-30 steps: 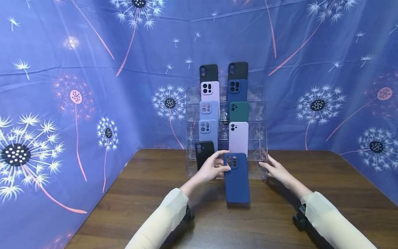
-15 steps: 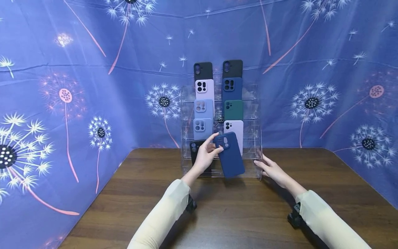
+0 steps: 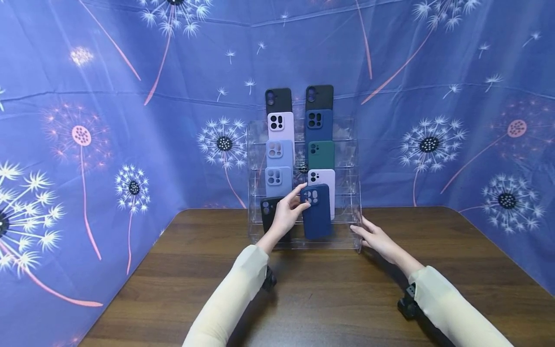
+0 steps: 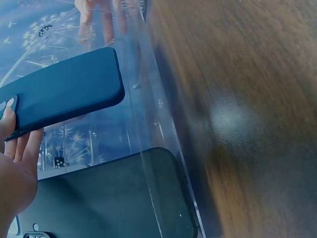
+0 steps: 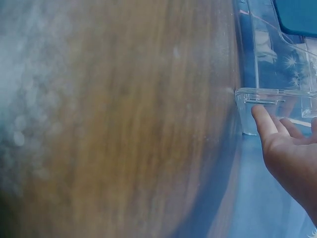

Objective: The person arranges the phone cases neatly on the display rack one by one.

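Observation:
My left hand (image 3: 284, 217) pinches a dark blue phone case (image 3: 317, 214) by its camera end. In the head view the case stands nearly upright before the lower right column of a clear acrylic tiered rack (image 3: 347, 234), partly covering a lilac case (image 3: 328, 178). The left wrist view shows its lower end (image 4: 94, 79) above the clear front lip; whether it touches the rack I cannot tell. Beside my left hand, a black case (image 3: 268, 212) leans in the lowest tier. My right hand (image 3: 381, 243) touches the rack's right side panel (image 5: 255, 99) with extended fingers.
Behind the hands, two columns of cases fill the rack: black ones (image 3: 319, 98) on top, then blue, green (image 3: 321, 154), lilac and light blue (image 3: 279, 183). The rack stands on a brown wooden table (image 3: 325, 299) against a blue dandelion-print cloth (image 3: 173, 159).
My left hand has lifted the dark blue case from low in front of the rack up to its lower right tier, and straightened its tilt. My right hand stays at the rack's side.

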Tool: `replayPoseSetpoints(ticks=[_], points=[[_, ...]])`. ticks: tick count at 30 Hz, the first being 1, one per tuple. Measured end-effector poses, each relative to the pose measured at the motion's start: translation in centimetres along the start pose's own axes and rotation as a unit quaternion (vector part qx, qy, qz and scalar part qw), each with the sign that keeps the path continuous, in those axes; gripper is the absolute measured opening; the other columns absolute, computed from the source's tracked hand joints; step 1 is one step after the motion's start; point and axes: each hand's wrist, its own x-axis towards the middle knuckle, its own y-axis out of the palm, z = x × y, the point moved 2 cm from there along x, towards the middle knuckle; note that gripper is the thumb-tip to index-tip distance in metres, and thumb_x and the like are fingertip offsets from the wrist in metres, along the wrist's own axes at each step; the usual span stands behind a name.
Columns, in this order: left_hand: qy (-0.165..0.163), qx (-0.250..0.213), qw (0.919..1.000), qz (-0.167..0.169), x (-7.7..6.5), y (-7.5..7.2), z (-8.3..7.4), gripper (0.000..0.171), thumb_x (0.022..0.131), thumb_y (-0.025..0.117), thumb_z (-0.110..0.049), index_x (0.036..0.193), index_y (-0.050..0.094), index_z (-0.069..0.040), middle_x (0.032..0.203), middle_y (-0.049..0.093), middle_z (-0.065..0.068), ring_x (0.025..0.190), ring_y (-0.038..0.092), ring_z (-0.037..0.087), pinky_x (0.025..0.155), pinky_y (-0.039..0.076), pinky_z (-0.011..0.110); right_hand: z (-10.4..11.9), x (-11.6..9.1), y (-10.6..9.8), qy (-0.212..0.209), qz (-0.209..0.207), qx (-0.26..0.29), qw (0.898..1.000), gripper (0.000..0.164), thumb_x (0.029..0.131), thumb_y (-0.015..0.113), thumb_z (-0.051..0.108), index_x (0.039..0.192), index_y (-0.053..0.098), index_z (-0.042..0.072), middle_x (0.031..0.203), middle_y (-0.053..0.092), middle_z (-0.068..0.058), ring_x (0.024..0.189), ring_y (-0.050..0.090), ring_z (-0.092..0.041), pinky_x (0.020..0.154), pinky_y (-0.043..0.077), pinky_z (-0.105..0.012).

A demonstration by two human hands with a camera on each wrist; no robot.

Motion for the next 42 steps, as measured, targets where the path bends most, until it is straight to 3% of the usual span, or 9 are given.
replayPoseSetpoints(ticks=[5, 10, 14, 19, 24, 29, 34, 37, 42], points=[[-0.013, 0.032, 0.9993, 0.009, -0.2, 0.4, 0.7, 0.057, 0.084, 0.068, -0.015, 0.137, 0.05, -0.025, 0.087, 0.07, 0.011, 0.078, 0.065, 0.018, 0.063, 0.046, 0.02, -0.1, 0.2, 0.4, 0.004, -0.006, 0.0, 1.0, 0.078, 0.096, 0.048, 0.043, 0.151, 0.004, 0.009, 0.155, 0.006, -0.023, 0.137, 0.023, -0.043, 0.105, 0.031, -0.058], [-0.018, 0.08, 0.9964, 0.024, -0.6, 1.0, 1.2, 0.057, 0.085, 0.068, -0.016, 0.138, 0.049, -0.025, 0.087, 0.071, 0.008, 0.076, 0.063, 0.013, 0.064, 0.045, 0.019, -0.2, 0.1, 0.7, 0.0, 0.001, -0.001, 1.0, 0.077, 0.097, 0.047, 0.041, 0.151, 0.003, 0.008, 0.154, 0.01, -0.025, 0.136, 0.025, -0.043, 0.105, 0.032, -0.057], [0.001, 0.109, 0.9938, 0.018, -0.9, 1.2, 1.1, 0.058, 0.085, 0.068, -0.014, 0.139, 0.048, -0.02, 0.092, 0.068, 0.01, 0.079, 0.063, 0.017, 0.067, 0.049, 0.021, -0.1, 0.1, 0.6, -0.003, 0.001, 0.001, 1.0, 0.076, 0.098, 0.047, 0.039, 0.151, 0.002, 0.008, 0.154, 0.01, -0.026, 0.136, 0.025, -0.044, 0.105, 0.032, -0.058], [0.016, 0.139, 0.9902, -0.001, -0.8, 1.2, 0.9, 0.059, 0.086, 0.067, -0.009, 0.14, 0.045, -0.013, 0.109, 0.052, 0.015, 0.079, 0.056, 0.02, 0.07, 0.052, 0.022, 0.0, 0.2, 0.4, -0.006, -0.003, 0.001, 1.0, 0.074, 0.098, 0.047, 0.039, 0.151, 0.005, 0.009, 0.154, 0.009, -0.025, 0.136, 0.024, -0.044, 0.105, 0.031, -0.059], [0.009, 0.138, 0.9904, -0.003, -1.0, 1.4, 1.0, 0.06, 0.087, 0.063, 0.0, 0.142, 0.041, -0.007, 0.122, 0.047, 0.016, 0.081, 0.059, 0.02, 0.071, 0.052, 0.02, 0.1, 0.1, 0.5, -0.007, 0.0, 0.0, 1.0, 0.073, 0.098, 0.046, 0.039, 0.151, 0.004, 0.01, 0.154, 0.009, -0.025, 0.137, 0.023, -0.044, 0.105, 0.03, -0.059], [0.031, 0.142, 0.9893, -0.003, -1.5, 1.7, 1.3, 0.056, 0.086, 0.061, 0.006, 0.139, 0.044, -0.002, 0.122, 0.05, 0.018, 0.083, 0.064, 0.022, 0.071, 0.054, 0.02, 0.0, 0.0, 0.5, -0.002, 0.005, -0.002, 1.0, 0.076, 0.098, 0.046, 0.04, 0.151, 0.001, 0.01, 0.153, 0.013, -0.027, 0.137, 0.023, -0.043, 0.105, 0.03, -0.059], [0.048, 0.145, 0.988, -0.023, -1.8, 1.8, 1.2, 0.056, 0.085, 0.061, 0.008, 0.138, 0.045, -0.002, 0.122, 0.05, 0.017, 0.081, 0.063, 0.019, 0.072, 0.053, 0.02, 0.1, -0.1, 0.5, -0.002, 0.004, -0.001, 1.0, 0.075, 0.098, 0.046, 0.04, 0.151, 0.001, 0.01, 0.154, 0.009, -0.026, 0.137, 0.022, -0.044, 0.105, 0.03, -0.059], [0.052, 0.131, 0.9892, -0.04, -1.9, 1.5, 0.9, 0.055, 0.085, 0.061, 0.005, 0.137, 0.045, -0.006, 0.122, 0.05, 0.015, 0.081, 0.061, 0.017, 0.071, 0.052, 0.018, 0.2, -0.1, 0.3, -0.008, 0.001, 0.003, 1.0, 0.074, 0.098, 0.046, 0.038, 0.151, 0.003, 0.01, 0.153, 0.012, -0.026, 0.137, 0.023, -0.044, 0.104, 0.03, -0.06], [0.095, 0.137, 0.984, -0.064, -1.8, -0.1, -0.3, 0.041, 0.086, 0.062, 0.003, 0.126, 0.055, -0.006, 0.115, 0.055, 0.012, 0.08, 0.059, 0.018, 0.073, 0.053, 0.021, 0.4, -0.2, 0.0, -0.011, 0.002, -0.001, 1.0, 0.074, 0.099, 0.045, 0.037, 0.151, 0.002, 0.01, 0.153, 0.011, -0.026, 0.137, 0.022, -0.044, 0.104, 0.03, -0.061]])
